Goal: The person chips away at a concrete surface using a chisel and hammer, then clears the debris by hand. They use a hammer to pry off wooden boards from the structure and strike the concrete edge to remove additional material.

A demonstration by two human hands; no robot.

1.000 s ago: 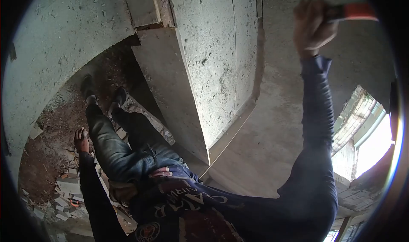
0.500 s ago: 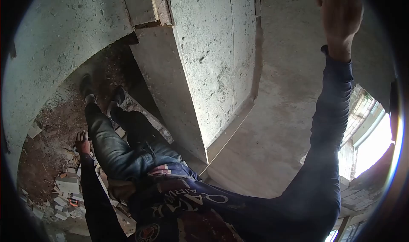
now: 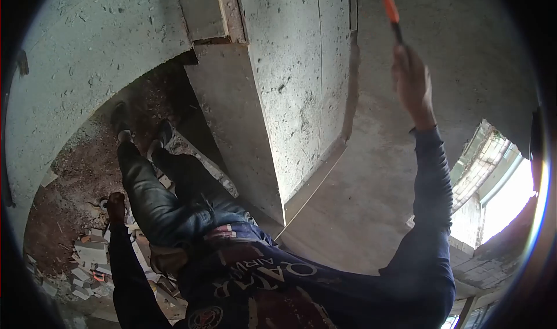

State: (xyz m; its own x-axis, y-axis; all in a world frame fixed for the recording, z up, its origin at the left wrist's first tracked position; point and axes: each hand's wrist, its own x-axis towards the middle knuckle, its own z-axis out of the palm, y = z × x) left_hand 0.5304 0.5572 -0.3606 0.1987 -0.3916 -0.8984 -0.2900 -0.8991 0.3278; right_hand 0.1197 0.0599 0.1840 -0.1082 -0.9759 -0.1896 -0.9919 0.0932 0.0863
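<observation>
My right hand [image 3: 412,85] is raised at the upper right, its fingers wrapped round the black grip of an orange-shafted tool [image 3: 387,1]. The tool's far end runs out of the top of the view. Behind it is the smooth grey plastered surface [image 3: 377,172]. Low at the left, my left hand [image 3: 116,207] hangs beside my leg with the fingers curled in. A small pale round thing [image 3: 104,204] shows right at its edge; I cannot tell whether the fingers hold it.
A rough, pitted concrete face [image 3: 293,97] stands ahead, with a thin line [image 3: 313,190] along its foot. A curved rough wall [image 3: 110,45] rises at the left. Broken tile pieces [image 3: 91,252] litter the dirt floor [image 3: 64,213]. Bright light enters an opening [image 3: 507,201] at the right.
My right hand has moved down and left, bringing the orange shaft into view. My left hand has dropped slightly, its fingers now more tightly curled.
</observation>
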